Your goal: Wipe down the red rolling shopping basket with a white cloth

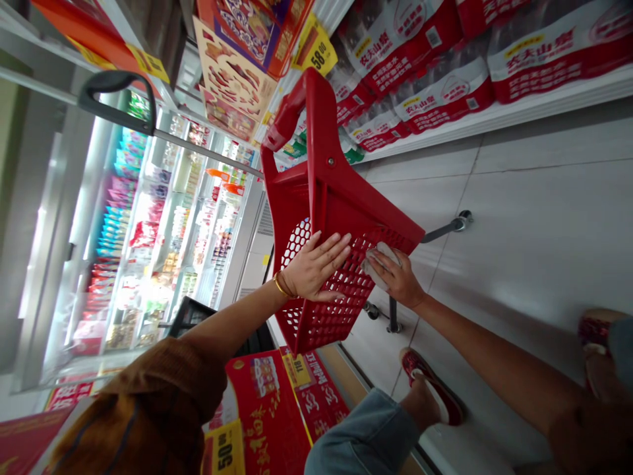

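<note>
Resting L hand (316, 267) wide open, w/ fingers extended & thumb set apart, on the perforated wall of a deep red plastic shopping basket (341, 204). Holding a crumpled, pale grey-white soft cloth (389, 252) in R hand (403, 284), w/ fingers closed over it, at the same wall just beside, nearer the basket's lower end; can't tell how firmly pressed there. Wearing a thin gold-coloured bracelet (281, 285) on L wrist & a loose brown fabric sleeve (163, 386) up the same arm. Seeing basket mid-view, aslant, in front of the body, btwn stocked shelving & stacked cartons. Extending from behind it, a slim silvery metal rod (208, 154) ending in a dark grey loop-shaped plastic handle (106, 80). Jutting from below, a dark grey leg (440, 233) w/ a small caster (463, 220), over pale grey floor tiles (534, 218). Along the top R, red-&-white shrink-wrapped bottle packs (435, 102) on a white shelf (494, 121), w/ a yellow price card (316, 49) reading 58.00 nr the basket handle. Below, nr the knees in light-blue jeans (366, 435), red printed cartons (274, 422) w/ gold lettering; beyond, red patterned shoes (430, 389) on the floor. In L bkgd, brightly lit shelves (158, 264) of colourful packets, partly blurred.
</note>
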Available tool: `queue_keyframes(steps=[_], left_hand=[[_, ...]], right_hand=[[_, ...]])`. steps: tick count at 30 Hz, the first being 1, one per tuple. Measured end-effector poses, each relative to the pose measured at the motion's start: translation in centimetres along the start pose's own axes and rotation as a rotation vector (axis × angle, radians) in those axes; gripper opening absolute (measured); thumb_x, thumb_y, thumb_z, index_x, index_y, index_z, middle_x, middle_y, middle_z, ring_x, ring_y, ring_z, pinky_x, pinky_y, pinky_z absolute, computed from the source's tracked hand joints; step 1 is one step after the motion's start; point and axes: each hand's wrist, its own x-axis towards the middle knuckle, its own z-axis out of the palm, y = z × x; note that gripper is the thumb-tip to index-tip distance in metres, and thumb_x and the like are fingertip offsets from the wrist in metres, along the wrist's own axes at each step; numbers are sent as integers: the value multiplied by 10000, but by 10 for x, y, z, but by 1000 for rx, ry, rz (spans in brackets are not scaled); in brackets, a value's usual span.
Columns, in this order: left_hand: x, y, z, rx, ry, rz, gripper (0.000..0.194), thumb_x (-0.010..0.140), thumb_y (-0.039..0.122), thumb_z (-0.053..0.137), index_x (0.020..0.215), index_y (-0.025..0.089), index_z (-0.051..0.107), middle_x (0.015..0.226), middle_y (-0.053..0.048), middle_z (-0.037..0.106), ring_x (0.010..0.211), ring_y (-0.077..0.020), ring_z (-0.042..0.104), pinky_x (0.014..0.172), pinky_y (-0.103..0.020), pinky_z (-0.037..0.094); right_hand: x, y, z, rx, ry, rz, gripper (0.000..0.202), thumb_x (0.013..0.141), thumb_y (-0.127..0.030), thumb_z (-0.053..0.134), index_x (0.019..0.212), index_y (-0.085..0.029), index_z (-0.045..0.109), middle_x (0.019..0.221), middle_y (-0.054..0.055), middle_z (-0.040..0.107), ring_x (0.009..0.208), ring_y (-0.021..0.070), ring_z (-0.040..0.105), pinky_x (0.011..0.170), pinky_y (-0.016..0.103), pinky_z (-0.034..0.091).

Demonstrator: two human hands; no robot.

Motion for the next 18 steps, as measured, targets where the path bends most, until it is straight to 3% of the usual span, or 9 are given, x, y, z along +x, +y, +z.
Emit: queue_keyframes(steps=[4, 8, 11, 15, 18], left_hand=[[0, 0, 0, -8, 3, -1, 918, 921, 700, 289, 1518, 7, 200, 1444, -274, 463, 1462, -323, 282, 1202, -517, 30], [-4, -1, 3, -16, 5, -5, 958, 896, 728, 331, 1532, 32, 164, 1466, -271, 434, 1460, -327, 286, 1205, -522, 69], [-8, -1, 8, -8, 70, -1, 1029, 867, 750, 386, 1543, 29, 98, 1488, -273, 397, 1486, -324, 202, 1208, -525, 118], [-11, 1, 13, 37, 209, 16, 1132, 818, 772, 462, 1545, 17, 35, 1575, -277, 189, 1501, -332, -12, 1210, -539, 127], [-11, 2, 15, 49, 210, 12, 1144, 819, 779, 448, 1545, 15, 4, 1598, -273, 53, 1491, -358, -54, 1201, -570, 127]], right_hand=[[25, -14, -10, -12, 66, -11, 564, 936, -197, 548, 1477, -173, 389, 1301, 181, 625, 1237, 269, 561, 1021, 531, 452], [62, -26, -18, 14, 133, 17, 574, 949, -260, 537, 1494, -194, 367, 1347, 164, 595, 1263, 273, 537, 1059, 529, 424], [94, -28, -18, 9, 155, -8, 522, 968, -277, 492, 1479, -231, 394, 1397, 119, 560, 1304, 263, 500, 1103, 529, 392], [131, -23, -13, -42, 161, -47, 425, 983, -306, 443, 1406, -298, 490, 1438, 21, 524, 1453, 259, 290, 1176, 534, 308], [144, -20, -13, -57, 155, -83, 419, 980, -323, 430, 1388, -277, 512, 1452, 1, 509, 1506, 282, 100, 1202, 552, 240]])
